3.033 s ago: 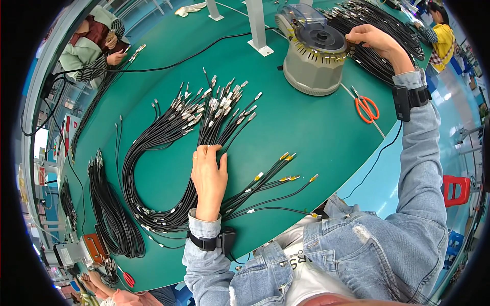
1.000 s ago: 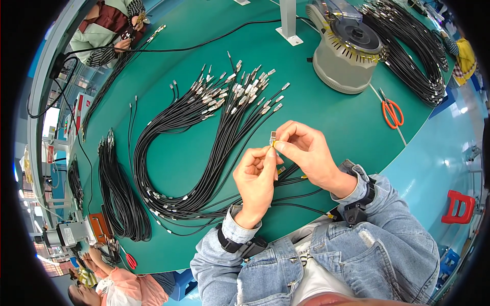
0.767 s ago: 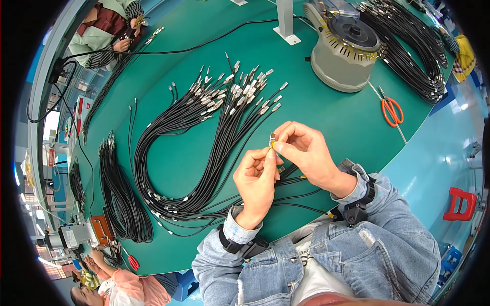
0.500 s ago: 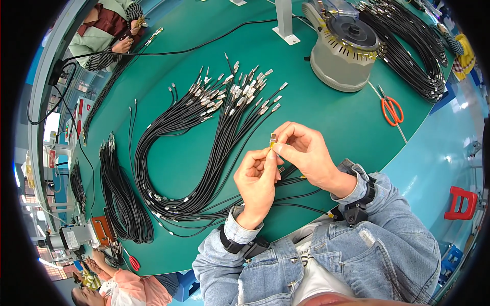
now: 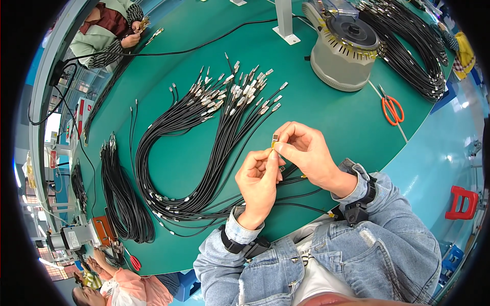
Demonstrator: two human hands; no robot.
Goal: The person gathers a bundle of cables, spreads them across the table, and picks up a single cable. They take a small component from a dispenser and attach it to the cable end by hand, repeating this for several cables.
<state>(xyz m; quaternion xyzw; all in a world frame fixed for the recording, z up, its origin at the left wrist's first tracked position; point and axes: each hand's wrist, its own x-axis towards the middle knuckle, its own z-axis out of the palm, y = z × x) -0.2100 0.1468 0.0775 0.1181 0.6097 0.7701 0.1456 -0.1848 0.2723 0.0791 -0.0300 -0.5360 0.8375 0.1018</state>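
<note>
Above the green table, my left hand [image 5: 259,187] and my right hand [image 5: 308,155] meet with fingertips pinched together. Between them a small silver cable connector [image 5: 275,137] points up, with a yellow piece at its base. Both hands are closed on it; the fingers hide most of its lower part. Another metal connector [image 5: 282,169] shows just beside my left fingers. Black cables [image 5: 301,193] run beneath my hands toward the table's near edge. Left of my hands lies a large curved bundle of black cables [image 5: 148,168], its many silver connectors fanned out at the far end.
A grey round dispenser [image 5: 343,66] stands at the far right, with red-handled scissors [image 5: 392,110] nearby. Further cable bundles lie at the far right [image 5: 423,61] and left [image 5: 122,199]. A metal post [image 5: 285,20] rises at the back. Co-workers sit at far left [image 5: 104,38] and near left [image 5: 132,288].
My left hand and the connector have shifted very slightly to the right; both hands keep their pinch. The far-left co-worker's hands have moved.
</note>
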